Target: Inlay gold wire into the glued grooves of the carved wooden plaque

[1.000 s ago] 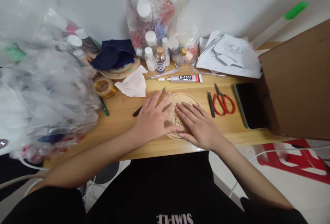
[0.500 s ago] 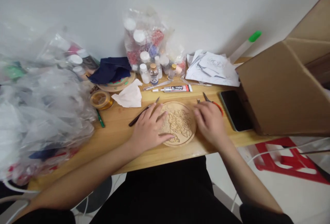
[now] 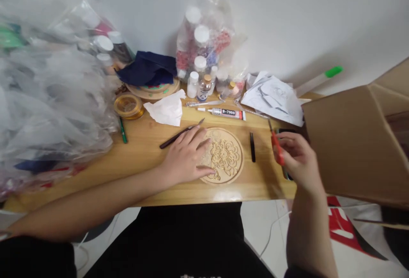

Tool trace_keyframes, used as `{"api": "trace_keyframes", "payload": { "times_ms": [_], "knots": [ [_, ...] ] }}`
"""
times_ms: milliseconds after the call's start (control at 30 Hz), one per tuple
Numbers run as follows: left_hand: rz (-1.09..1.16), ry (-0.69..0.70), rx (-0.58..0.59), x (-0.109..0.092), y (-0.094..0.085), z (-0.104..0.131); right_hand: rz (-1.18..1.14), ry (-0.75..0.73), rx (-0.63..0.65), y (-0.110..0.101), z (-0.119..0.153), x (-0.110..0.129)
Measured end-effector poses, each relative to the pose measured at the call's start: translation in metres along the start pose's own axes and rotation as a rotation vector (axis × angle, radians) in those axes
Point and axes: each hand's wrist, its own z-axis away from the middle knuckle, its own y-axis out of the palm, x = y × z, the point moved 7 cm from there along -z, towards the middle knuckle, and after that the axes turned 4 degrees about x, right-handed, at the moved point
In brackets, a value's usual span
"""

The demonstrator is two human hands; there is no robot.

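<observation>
A round wooden disc (image 3: 238,158) with a flower outlined in gold wire lies on the wooden table. My left hand (image 3: 187,156) rests flat over its left side, fingers spread. Partly under those fingers is a dark pen-like tool with a pointed metal tip (image 3: 174,138). Right of the disc, my right hand (image 3: 302,158) is raised and closed around orange-handled scissors (image 3: 277,148), blades pointing up and away. Black tweezers (image 3: 252,146) lie between the disc and that hand. Behind the hand, a phone (image 3: 286,173) is mostly covered.
A glue tube (image 3: 228,113), small bottles (image 3: 203,88) and bagged jars (image 3: 202,35) stand along the back. Left are a gold wire spool (image 3: 128,106), a white tissue (image 3: 166,109) and plastic bags (image 3: 57,111). Papers (image 3: 273,99) and a cardboard box (image 3: 348,141) occupy the right.
My right hand has picked up the scissors from the table and moved right, uncovering the tweezers. My left hand stays on the disc. The camera view has shifted.
</observation>
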Motion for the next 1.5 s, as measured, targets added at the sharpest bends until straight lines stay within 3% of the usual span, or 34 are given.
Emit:
{"api": "trace_keyframes", "payload": {
  "times_ms": [100,167,267,433,567,667,833,933,1067,1300,1400,1500],
  "knots": [
    [0.003,0.015,-0.025,0.000,-0.001,0.000,-0.684,-0.126,-0.069,-0.009,-0.001,0.030],
    [0.003,0.019,-0.034,0.000,-0.001,0.000,-0.891,-0.184,-0.013,-0.003,-0.008,0.052],
    [0.003,0.024,-0.047,0.000,-0.001,0.000,-0.996,-0.136,0.063,0.014,-0.025,0.069],
    [0.007,0.033,-0.065,-0.001,-0.004,-0.001,-1.045,-0.036,0.084,0.042,-0.049,0.061],
    [0.018,0.040,-0.087,-0.001,-0.007,-0.002,-1.117,-0.100,0.293,0.063,-0.052,0.062],
    [0.019,0.036,-0.078,-0.001,-0.008,-0.003,-1.111,-0.154,0.305,0.068,-0.047,0.063],
    [0.031,0.035,-0.072,-0.001,-0.007,-0.004,-0.792,-0.123,0.039,0.066,-0.036,0.051],
    [0.039,0.022,-0.053,0.000,-0.007,-0.005,-0.685,-0.167,0.106,0.071,-0.032,0.054],
    [0.040,0.023,-0.049,0.000,-0.007,-0.005,-0.827,-0.195,0.216,0.074,-0.030,0.060],
    [0.038,0.022,-0.045,0.000,-0.004,-0.004,-0.789,-0.252,0.185,0.072,-0.030,0.064],
    [0.039,0.024,-0.060,0.000,-0.004,-0.003,-0.702,-0.235,0.097,0.067,-0.032,0.061],
    [0.037,0.026,-0.058,0.000,-0.005,-0.003,-0.557,-0.239,0.113,0.067,-0.032,0.061]
  ]
}}
